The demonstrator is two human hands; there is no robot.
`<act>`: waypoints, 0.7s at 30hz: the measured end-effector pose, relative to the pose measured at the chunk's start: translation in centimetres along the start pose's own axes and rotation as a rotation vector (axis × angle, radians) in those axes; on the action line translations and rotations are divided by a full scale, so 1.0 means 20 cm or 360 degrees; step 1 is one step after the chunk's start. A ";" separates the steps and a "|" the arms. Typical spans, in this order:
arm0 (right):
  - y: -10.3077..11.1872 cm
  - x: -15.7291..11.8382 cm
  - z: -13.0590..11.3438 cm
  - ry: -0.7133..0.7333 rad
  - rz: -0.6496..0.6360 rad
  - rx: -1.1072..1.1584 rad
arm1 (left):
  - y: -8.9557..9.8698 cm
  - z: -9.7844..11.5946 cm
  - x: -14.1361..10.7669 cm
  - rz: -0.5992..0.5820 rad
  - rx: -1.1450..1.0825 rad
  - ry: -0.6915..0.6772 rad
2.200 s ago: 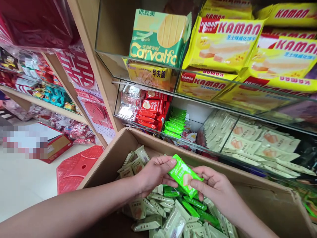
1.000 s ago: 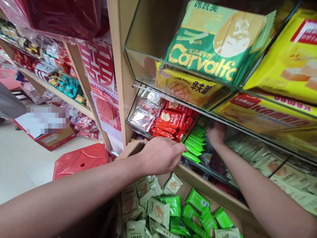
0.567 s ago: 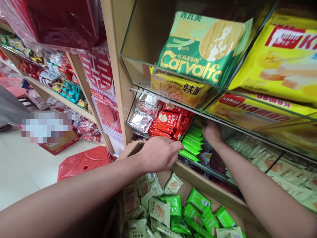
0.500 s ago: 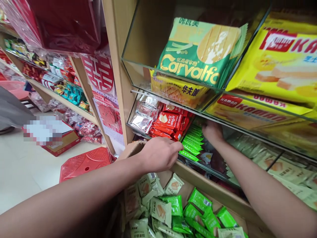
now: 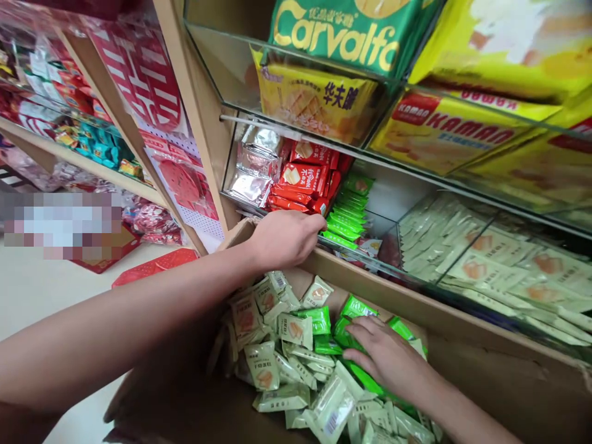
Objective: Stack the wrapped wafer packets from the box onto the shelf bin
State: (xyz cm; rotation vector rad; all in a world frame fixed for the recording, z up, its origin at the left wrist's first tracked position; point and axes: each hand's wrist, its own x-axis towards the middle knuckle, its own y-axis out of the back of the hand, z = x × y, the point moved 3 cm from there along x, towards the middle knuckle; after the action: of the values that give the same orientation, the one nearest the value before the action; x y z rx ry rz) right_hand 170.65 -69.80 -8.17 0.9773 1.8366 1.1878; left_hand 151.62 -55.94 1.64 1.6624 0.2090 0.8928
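Observation:
My left hand [image 5: 290, 239] is closed at the front edge of the low glass shelf, beside a row of bright green snack packets [image 5: 346, 213]. Its fingertips are turned away, so whatever they grip is hidden. Down in the cardboard box [image 5: 472, 357], my right hand [image 5: 386, 348] lies over loose green packets [image 5: 354, 308], fingers apart and touching them. Pale cream-green snack packets [image 5: 296, 330] are heaped around these in the box.
Red packets [image 5: 303, 176] and silver packets [image 5: 252, 185] fill the compartment left of the green row. Pale packets [image 5: 504, 265] stand to the right. Glass-fronted bins above hold a yellow waffle packet [image 5: 319, 102] and KAMAN packs [image 5: 448, 132]. A red plastic stool [image 5: 157, 265] is on the floor.
My right hand has come out of the shelf compartment and down onto the green packets in the box. My left hand stays by the shelf's green row. The view has tilted down.

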 end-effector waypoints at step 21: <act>0.35 0.01 -0.13 -0.0430 0.1115 0.2208 | 0.00 0.48 -0.12 -0.0966 -0.2890 0.0599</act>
State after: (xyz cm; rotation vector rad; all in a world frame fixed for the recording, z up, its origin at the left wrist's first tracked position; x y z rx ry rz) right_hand 169.78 -68.67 -0.74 2.5010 2.0209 -0.1657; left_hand 156.17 -64.63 0.36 -0.2711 0.0645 0.5007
